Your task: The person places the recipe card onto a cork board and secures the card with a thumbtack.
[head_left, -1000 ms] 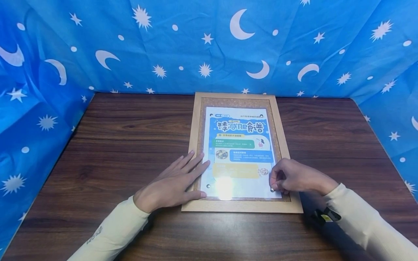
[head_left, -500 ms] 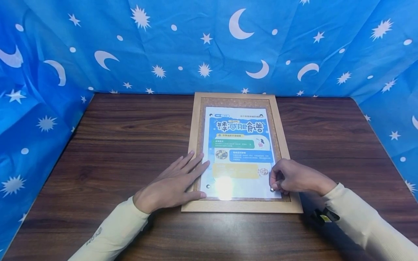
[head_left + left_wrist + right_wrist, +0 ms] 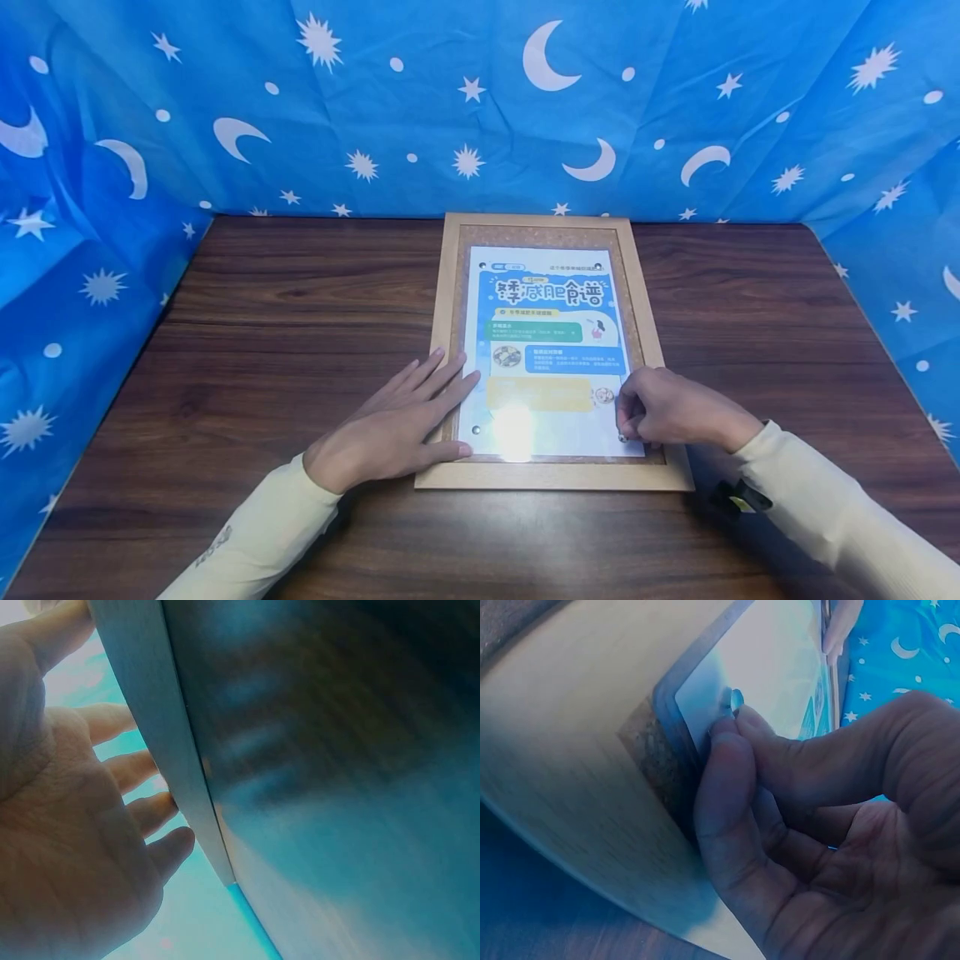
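A printed sheet (image 3: 525,333) with blue, green and yellow blocks lies on a wood-framed cork board (image 3: 553,477). Silver thumbtacks sit at its upper corners and at the lower left, where one thumbtack (image 3: 476,430) shows plainly. My left hand (image 3: 397,421) rests with fingers spread across the frame's left side, fingertips touching the sheet's edge. My right hand (image 3: 678,407) has curled fingers at the sheet's lower right corner. There, in the right wrist view, thumb and forefinger pinch a shiny silver thumbtack (image 3: 736,700) against the sheet; its point is hidden.
The board lies on a dark wood-grain table (image 3: 315,308). A blue curtain (image 3: 420,100) with white moons and stars encloses the back and both sides. Bright glare covers the lower part of the sheet. A dark object with a yellow patch (image 3: 741,498) sits under the right wrist.
The head view has shifted very slightly. Both hands keep their places, the right one still pinching the thumbtack at the lower right corner.
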### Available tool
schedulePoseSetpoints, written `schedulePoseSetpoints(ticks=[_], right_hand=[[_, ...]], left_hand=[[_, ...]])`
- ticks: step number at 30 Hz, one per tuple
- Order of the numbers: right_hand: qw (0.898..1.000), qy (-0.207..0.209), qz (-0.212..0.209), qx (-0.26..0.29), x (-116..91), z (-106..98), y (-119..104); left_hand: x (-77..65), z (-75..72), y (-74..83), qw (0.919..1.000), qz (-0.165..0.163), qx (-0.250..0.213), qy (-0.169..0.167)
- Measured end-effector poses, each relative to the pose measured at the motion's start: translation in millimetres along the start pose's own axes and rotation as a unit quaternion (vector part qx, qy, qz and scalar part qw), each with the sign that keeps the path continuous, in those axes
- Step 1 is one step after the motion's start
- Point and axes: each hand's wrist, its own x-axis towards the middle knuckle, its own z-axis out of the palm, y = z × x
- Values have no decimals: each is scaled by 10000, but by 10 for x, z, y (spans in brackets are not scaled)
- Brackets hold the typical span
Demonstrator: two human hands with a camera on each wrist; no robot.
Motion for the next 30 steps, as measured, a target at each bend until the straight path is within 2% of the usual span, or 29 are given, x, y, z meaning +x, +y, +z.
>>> schedulePoseSetpoints(ticks=[11,17,21,26,30], right_hand=[[9990,176,243,-346,-6,41,-57],[9996,203,69,-164,-12,39,-36],[9994,203,-265,4,-16,9,1],[9966,71,-715,404,-57,-73,78],[9933,325,-731,840,-128,-115,148]], left_hand=[[-18,-11,5,10000,45,4,34],[-21,-30,-16,10000,79,-20,35],[-20,-44,-32,10000,38,-50,68],[-31,-50,-14,9994,14,-87,322],[-50,-52,29,9960,-90,-141,883]])
